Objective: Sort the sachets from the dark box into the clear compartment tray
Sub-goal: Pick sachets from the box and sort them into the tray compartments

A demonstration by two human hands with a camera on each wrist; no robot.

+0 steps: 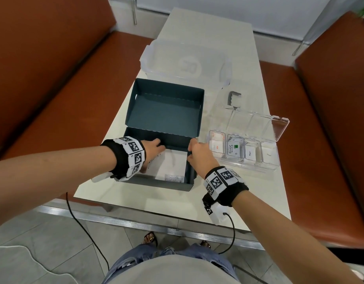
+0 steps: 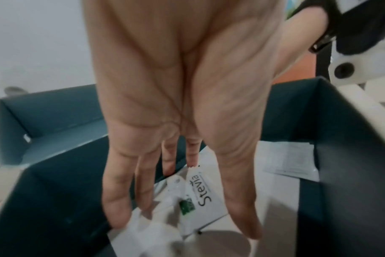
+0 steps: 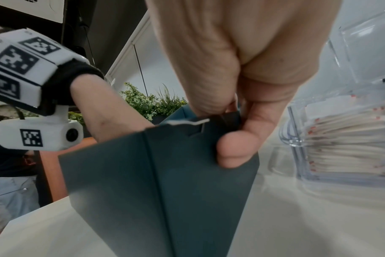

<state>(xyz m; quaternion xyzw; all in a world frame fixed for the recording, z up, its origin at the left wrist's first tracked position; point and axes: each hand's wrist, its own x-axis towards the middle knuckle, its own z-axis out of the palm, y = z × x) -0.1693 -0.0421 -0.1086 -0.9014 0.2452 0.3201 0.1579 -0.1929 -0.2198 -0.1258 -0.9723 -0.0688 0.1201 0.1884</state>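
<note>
Dark box (image 1: 156,177) under both hands (image 1: 177,149)

Even daylight, soft shadows, wide-angle warp and wrist-view blur.

The head view is bright and sharp around the box (image 1: 164,111); its inside is dim, soft sheen lies on the table (image 1: 238,193) beside it, and the picture's edges bow outward. The left wrist view is dim and smeared, the left hand (image 2: 187,121) shading the sachets (image 2: 200,196) below. The right wrist view blurs the tray (image 3: 345,142) and the right hand (image 3: 237,83).
</note>
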